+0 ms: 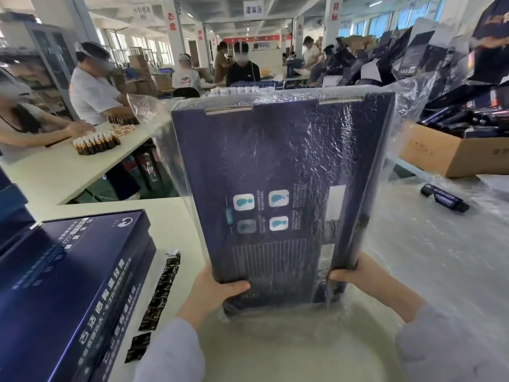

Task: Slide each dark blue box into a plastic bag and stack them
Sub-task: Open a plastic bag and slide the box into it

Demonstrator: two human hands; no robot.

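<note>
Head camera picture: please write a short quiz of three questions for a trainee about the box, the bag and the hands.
1. True or false: the plastic bag already covers the far end of the dark blue box that is held up.
2. Where does the stack of boxes lie? A: on the table, at the person's left. B: on the floor. C: on a chair.
3. Fill the gap: the left hand and the right hand grip the dark blue box at the end ____ to the person.
Key: 1 true; 2 A; 3 nearest.
</note>
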